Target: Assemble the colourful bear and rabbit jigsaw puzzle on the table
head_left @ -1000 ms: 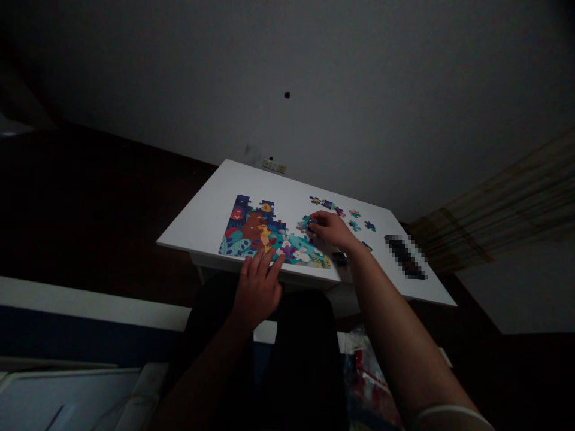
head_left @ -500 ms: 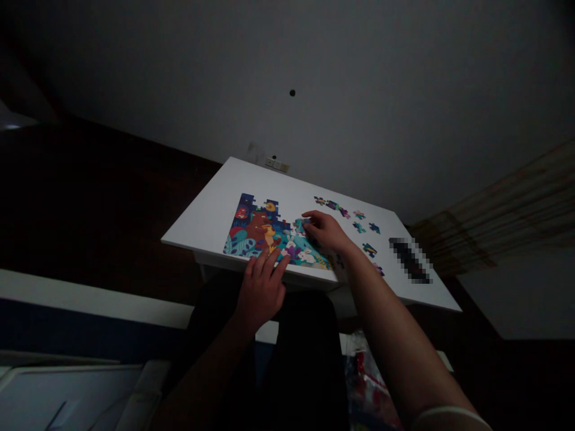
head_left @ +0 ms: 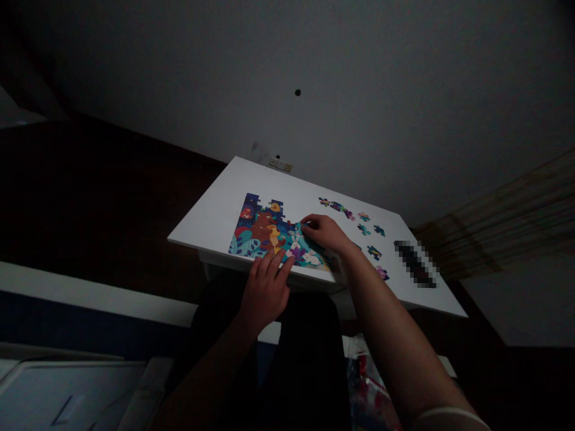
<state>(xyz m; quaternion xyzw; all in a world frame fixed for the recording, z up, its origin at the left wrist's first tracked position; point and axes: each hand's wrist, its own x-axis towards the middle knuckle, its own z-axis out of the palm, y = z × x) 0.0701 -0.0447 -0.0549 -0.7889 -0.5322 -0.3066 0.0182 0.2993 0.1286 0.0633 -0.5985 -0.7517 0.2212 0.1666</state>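
A partly assembled jigsaw puzzle (head_left: 265,230) with a bear, a yellow bird and white rabbits lies on the white table (head_left: 211,209). My left hand (head_left: 267,287) rests at its near edge, fingers stretched out and slightly spread, the tips on the lower border. At the puzzle's upper right edge my right hand (head_left: 327,232) has thumb and index finger on a teal puzzle piece (head_left: 297,230). That piece lies against the joined part, partly hidden by the fingers. The puzzle's right end is covered by my right hand and its shadow.
Several loose puzzle pieces (head_left: 363,229) lie to the right and behind my right hand. A blurred-out dark object (head_left: 415,263) is near the table's right end. Behind the table stands a wall with a socket strip (head_left: 281,164). A plastic bag (head_left: 368,383) is below.
The teal piece, held a little above the puzzle's edge before, now sits lower against it, and my right fingers have come down with it. The view has shifted slightly; my left hand stays at the border.
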